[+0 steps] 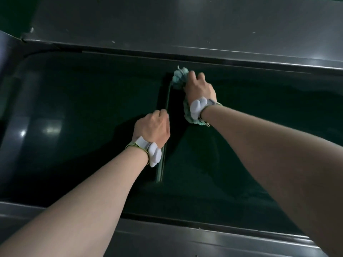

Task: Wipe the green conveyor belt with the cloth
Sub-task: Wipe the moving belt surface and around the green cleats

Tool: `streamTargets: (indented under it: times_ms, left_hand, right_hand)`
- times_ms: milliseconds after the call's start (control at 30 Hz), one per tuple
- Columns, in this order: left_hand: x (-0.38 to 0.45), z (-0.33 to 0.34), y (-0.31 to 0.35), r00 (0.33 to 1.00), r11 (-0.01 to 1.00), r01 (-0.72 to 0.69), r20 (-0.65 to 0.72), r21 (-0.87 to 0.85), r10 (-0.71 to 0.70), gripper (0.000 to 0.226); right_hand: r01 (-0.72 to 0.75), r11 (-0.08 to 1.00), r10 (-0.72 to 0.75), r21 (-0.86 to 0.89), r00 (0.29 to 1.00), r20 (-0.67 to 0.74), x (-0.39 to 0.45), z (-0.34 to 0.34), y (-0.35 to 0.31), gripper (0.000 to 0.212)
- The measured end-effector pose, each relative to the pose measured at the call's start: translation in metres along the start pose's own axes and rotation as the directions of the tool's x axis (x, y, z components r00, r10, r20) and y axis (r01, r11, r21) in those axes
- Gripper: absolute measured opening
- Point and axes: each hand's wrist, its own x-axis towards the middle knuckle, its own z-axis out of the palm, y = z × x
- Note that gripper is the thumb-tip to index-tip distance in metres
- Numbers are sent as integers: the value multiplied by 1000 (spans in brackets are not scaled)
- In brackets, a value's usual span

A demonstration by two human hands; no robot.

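The dark green conveyor belt (83, 108) runs left to right between two grey metal side rails. A raised green cleat (161, 160) crosses the belt from near to far. My right hand (199, 88) presses a crumpled teal cloth (179, 76) onto the belt beside the far end of the cleat; part of the cloth shows below my wrist. My left hand (153, 125) is closed on the top edge of the cleat about halfway along it. Both wrists carry white bands.
A wide grey metal rail (185, 30) borders the belt on the far side and another grey rail (167, 238) lies along the near side. At the left, the belt curves down over a rounded end (16, 108).
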Motion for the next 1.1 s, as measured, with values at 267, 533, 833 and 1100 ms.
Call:
streamTargets:
  times_ms: [267,533,833,1100]
  left_hand:
    - [6,-4,-8,999,1000,-30,-32,0,30,40]
    - [4,-7,-5,999,997,51,14,57,-52,31]
    - [-21,0,-7,994,995,98,-44,-16,-99,30]
    - [-50,0,-2,990,987,137,-27,-82,-139,36]
  right_hand:
    - [-25,1000,25,-4,1000,-13,-139,30,-32,46]
    - [-13,995,-1,104,992,128,-281,58,-39,52]
    - [-166,980,180,109,976,-125,-110,34,-35,28]
    - [-147,973,149,178,989,3,-299,65,-66,54]
